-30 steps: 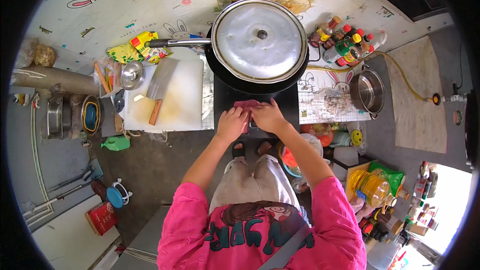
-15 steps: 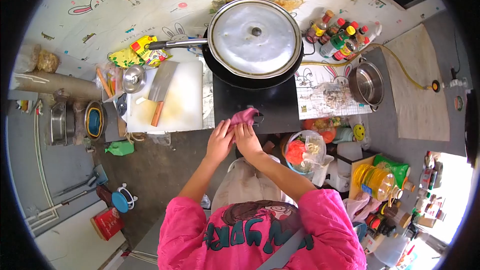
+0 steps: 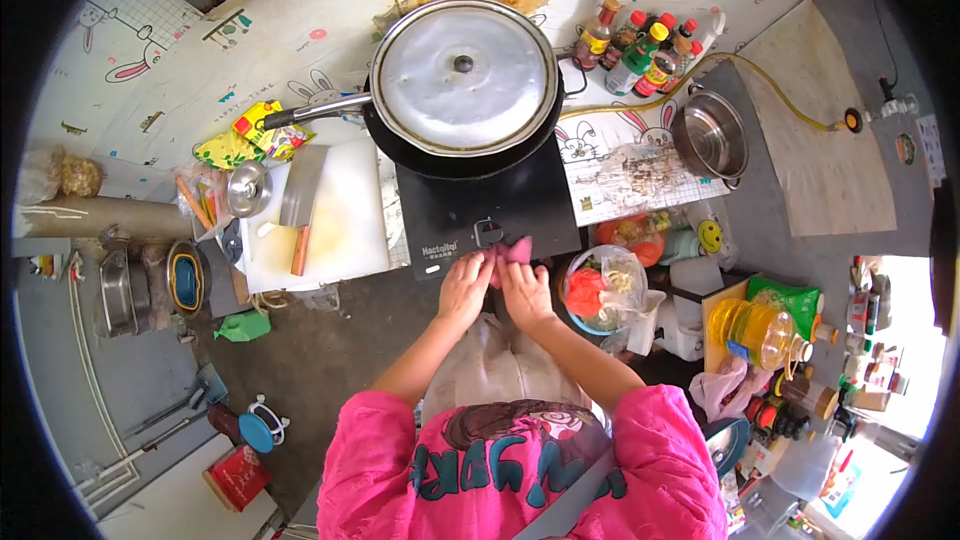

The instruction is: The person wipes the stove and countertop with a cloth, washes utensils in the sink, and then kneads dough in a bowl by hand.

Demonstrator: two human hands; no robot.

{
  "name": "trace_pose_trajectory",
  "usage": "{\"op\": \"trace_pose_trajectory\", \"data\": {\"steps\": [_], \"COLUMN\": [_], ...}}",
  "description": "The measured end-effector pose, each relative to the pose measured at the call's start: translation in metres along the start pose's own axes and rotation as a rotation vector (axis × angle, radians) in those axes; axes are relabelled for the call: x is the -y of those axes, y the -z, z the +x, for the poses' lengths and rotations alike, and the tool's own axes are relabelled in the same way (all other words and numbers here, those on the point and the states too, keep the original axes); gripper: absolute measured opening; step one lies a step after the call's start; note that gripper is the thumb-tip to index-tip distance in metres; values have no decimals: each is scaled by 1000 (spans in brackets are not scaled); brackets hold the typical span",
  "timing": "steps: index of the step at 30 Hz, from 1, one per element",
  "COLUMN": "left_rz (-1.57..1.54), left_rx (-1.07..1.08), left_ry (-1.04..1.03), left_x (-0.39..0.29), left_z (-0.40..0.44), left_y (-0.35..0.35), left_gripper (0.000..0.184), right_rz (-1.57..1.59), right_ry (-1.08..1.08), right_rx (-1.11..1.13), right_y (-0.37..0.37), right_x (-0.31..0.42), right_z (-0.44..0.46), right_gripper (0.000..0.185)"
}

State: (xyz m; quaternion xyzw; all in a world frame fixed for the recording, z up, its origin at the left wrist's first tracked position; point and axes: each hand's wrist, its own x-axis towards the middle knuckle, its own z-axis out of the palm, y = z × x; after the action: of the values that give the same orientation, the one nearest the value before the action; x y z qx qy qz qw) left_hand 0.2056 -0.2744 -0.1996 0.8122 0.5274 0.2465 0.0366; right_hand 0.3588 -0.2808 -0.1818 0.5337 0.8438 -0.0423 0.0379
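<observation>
A crumpled pink cloth (image 3: pixel 518 251) is bunched between my two hands at the front edge of the black induction cooker (image 3: pixel 450 205). My left hand (image 3: pixel 466 288) has its fingers closed on the cloth's left side. Beside it, my right hand (image 3: pixel 526 294) grips the cloth from the right, fingers curled over it. On the back of the cooker sits a dark wok (image 3: pixel 440 166), covered by a large silver lid (image 3: pixel 420 90). A long handle sticks out to the left from the pan.
Left of the cooker, a cleaver (image 3: pixel 304 195) lies on a white cutting board (image 3: pixel 357 225). Sauce bottles (image 3: pixel 632 65) and a steel pot (image 3: pixel 711 140) stand to the right. Below the counter are a bag-lined bin (image 3: pixel 600 290) and an oil jug (image 3: pixel 755 332).
My hands have drawn the cloth from the cooker's top down to its front edge, uncovering the panel and lettering. The view has shifted, so the counter appears farther left.
</observation>
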Motion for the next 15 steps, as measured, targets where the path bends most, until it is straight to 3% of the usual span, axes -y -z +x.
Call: {"op": "trace_pose_trajectory", "data": {"steps": [4,7,12,15], "left_rz": [206,103,-71,-83], "left_rx": [163,216,206,199], "left_ry": [111,97,93,92], "left_x": [-26,-37,-48,-56], "left_z": [18,22,19,35], "left_y": [-2,4,-6,-12], "left_gripper": [40,53,56,58], "right_rz": [9,111,83,33], "right_ry": [-78,-96,-42,-9], "right_rx": [6,53,156,20], "right_y": [16,27,34,13], "right_x": [-20,-31,-55,-77], "right_z": [12,20,43,58], "right_gripper": [60,62,63,60]}}
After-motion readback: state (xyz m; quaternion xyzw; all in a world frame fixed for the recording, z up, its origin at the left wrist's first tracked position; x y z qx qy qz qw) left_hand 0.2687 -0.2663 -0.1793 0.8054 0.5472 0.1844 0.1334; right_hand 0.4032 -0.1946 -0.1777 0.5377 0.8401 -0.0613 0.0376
